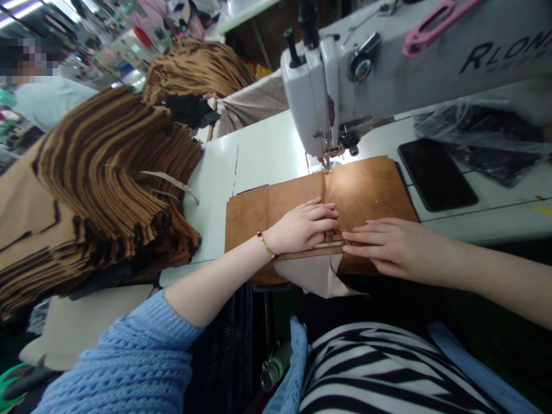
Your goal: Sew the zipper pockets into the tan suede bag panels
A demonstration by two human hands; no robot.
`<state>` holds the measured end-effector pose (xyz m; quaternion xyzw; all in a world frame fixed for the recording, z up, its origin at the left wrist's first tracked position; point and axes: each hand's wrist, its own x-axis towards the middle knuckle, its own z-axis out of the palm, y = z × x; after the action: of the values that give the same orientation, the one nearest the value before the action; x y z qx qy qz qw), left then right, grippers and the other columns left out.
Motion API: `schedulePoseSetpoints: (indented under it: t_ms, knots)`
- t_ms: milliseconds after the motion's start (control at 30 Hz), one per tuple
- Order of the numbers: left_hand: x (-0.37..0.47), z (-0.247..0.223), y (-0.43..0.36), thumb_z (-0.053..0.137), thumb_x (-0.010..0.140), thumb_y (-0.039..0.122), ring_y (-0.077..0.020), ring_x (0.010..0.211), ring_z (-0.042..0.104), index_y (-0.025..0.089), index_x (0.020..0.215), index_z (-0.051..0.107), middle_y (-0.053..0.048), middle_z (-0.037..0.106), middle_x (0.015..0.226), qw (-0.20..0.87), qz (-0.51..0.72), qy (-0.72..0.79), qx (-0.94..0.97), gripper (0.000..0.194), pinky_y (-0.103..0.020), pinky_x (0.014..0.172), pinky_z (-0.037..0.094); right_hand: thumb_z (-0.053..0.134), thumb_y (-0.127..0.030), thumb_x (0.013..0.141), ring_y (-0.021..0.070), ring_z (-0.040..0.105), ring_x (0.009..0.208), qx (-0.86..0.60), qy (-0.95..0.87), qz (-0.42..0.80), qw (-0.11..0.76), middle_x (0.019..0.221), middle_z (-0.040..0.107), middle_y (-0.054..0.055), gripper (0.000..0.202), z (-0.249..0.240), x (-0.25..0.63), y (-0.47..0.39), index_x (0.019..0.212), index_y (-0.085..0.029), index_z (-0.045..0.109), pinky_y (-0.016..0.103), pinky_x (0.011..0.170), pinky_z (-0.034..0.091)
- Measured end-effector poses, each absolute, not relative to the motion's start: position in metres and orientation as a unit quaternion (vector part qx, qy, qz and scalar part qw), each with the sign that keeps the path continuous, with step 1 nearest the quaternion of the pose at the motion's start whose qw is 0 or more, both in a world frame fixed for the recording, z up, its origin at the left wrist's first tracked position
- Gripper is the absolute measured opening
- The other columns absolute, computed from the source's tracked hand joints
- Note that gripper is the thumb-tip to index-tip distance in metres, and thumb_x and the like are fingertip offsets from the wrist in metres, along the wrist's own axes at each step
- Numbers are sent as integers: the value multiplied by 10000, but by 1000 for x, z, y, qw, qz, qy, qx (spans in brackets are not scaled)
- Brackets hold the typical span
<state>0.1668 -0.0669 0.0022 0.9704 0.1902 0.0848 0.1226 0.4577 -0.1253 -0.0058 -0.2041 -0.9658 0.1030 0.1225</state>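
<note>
A brown leather-like panel (288,195) lies across the sewing machine's bed, its far edge beneath the needle and presser foot (328,164). My left hand (304,227) rests on the panel with fingers stretched forward, just above a metal zipper (330,244) set into it. From the right, my right hand (392,247) lies flat over the panel, its fingertips touching the zipper's right end. Beige lining cloth (310,273) hangs out below the zipper over the table's front edge. Both hands have their fingers extended and press on the material without gripping it.
The sewing machine (310,92) stands at the back right. A black phone (437,175) and a plastic bag of dark material (491,138) lie right of the panel. Tall stacks of brown pieces (112,167) crowd the left. Pink thread snips (431,29) rest on the machine arm.
</note>
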Motion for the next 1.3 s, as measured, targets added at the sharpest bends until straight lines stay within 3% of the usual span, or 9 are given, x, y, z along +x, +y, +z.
schedulePoseSetpoints:
  t_ms: [267,467,767,1033,1300]
  knots:
    - [171,-7,-77,476,981,187,-243,1415,486,208,1238,620,-68,658,1327,124,126,220,959,296,-469,1259,311,523,-211,942,229,583,1285,-206,-964,108,125,1501,547,1,545,-8,461,-125,1477,-314,501,457,1082,463]
    - [170,-12,-76,486,987,204,-249,1415,487,217,1240,619,-67,646,1352,116,130,211,962,287,-484,1247,330,521,-180,934,207,567,1304,-214,-960,128,126,1492,557,-2,649,-9,463,-123,1551,-322,381,442,1100,447]
    - [168,-13,-76,491,986,196,-255,1418,484,189,1245,612,-77,643,1359,105,133,204,964,285,-490,1254,318,588,-226,915,272,491,1384,-215,-966,83,117,1595,426,48,574,-9,464,-123,1476,-319,507,473,1082,461]
    - [173,-4,-78,472,994,208,-245,1390,508,191,1202,635,-83,664,1294,107,125,219,962,265,-474,1240,331,584,-256,908,271,597,1259,-196,-972,70,105,1471,572,89,498,2,458,-117,1405,-285,588,475,1021,502]
    - [195,0,-82,433,1053,387,-197,1064,635,203,1018,656,-48,675,1048,52,110,304,945,290,-401,1124,401,600,-201,873,266,593,1280,-201,-971,62,116,1496,550,77,579,-4,459,-120,1442,-295,546,471,1053,504]
